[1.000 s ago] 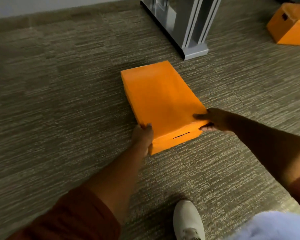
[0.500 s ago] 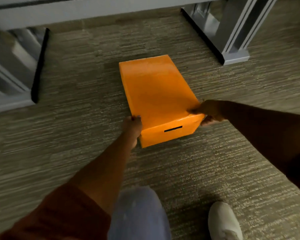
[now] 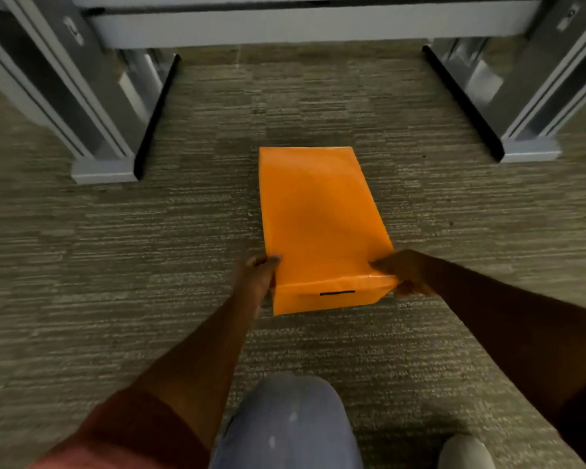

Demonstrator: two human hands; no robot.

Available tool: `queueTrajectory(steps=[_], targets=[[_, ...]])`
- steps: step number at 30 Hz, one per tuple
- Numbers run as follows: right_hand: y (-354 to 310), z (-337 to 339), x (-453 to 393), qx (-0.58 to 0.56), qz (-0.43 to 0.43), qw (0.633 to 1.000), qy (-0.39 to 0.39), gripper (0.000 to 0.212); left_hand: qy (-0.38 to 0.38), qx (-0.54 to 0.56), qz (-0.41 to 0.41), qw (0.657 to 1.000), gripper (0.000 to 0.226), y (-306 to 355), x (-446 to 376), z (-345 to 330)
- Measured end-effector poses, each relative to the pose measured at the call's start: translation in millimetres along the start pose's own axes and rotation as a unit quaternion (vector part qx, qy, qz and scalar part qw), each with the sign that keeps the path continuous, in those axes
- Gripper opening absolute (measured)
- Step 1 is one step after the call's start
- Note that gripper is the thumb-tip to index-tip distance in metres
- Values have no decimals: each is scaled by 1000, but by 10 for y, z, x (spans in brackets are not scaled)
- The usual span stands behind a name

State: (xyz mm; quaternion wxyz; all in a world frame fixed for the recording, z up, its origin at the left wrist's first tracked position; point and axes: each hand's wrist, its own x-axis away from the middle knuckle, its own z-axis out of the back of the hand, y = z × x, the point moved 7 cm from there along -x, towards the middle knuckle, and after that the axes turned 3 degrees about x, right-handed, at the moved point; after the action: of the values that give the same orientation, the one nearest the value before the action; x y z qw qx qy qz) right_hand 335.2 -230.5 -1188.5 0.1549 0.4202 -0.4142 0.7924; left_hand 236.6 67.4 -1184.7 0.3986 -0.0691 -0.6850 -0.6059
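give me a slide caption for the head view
Both hands, left hand and right hand, grip the near end of an orange box on carpet between two grey metal legs.

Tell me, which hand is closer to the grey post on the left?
Left. The left hand grips the orange box at its near left corner, toward the grey post; the right hand grips its near right corner, farther off.
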Motion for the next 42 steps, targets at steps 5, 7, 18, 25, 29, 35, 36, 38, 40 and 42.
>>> queueTrajectory(steps=[5,7,18,25,29,35,36,38,40,42], targets=[[-495,-466,15,2,89,996,19,38,-35,12,53,998,59,-196,31,498],[-388,-477,4,4,78,997,29,48,-71,-15,109,991,68,-287,111,390],[-865,-763,310,84,86,993,19,53,-44,-73,-2,996,47,138,132,856],[-1733,-1437,598,114,134,984,8,46,14,-27,-78,997,14,618,256,1783],[-2103,-1827,784,134,143,981,-7,26,55,-10,-97,994,14,770,274,2261],[-2482,-2216,617,119,155,980,-23,33,75,24,-104,991,35,910,-15,2772],[-2511,-2257,526,115,155,981,-31,35,79,25,-110,990,31,943,-100,2813],[-2525,-2355,306,111,155,981,-46,43,94,16,-110,989,24,997,-216,2884],[-2558,-2486,101,123,159,978,-49,49,113,12,-100,988,14,1003,-340,2974],[-2616,-2615,-106,128,154,978,-51,48,115,14,-89,989,12,985,-467,3054]])
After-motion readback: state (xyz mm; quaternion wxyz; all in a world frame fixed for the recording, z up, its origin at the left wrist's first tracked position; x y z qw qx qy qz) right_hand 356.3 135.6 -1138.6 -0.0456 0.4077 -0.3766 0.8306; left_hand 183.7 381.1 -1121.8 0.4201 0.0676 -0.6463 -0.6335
